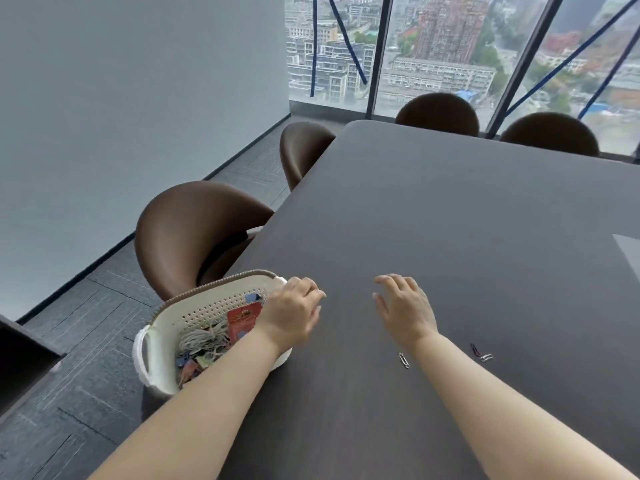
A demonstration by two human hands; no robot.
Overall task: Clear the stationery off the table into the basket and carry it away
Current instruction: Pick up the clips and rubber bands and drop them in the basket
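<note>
Left hand grips the white basket rim, lower left of frame. Right hand hovers spread and empty above the table; a paper clip and, apparently, two more clips lie just below it.

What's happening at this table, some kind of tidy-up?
Yes. A person is clearing small stationery from a dark table into a white basket at its edge. The left hand rests on the basket's rim; the right hand hovers open and empty. A paper clip and two small clips remain on the table.
</note>
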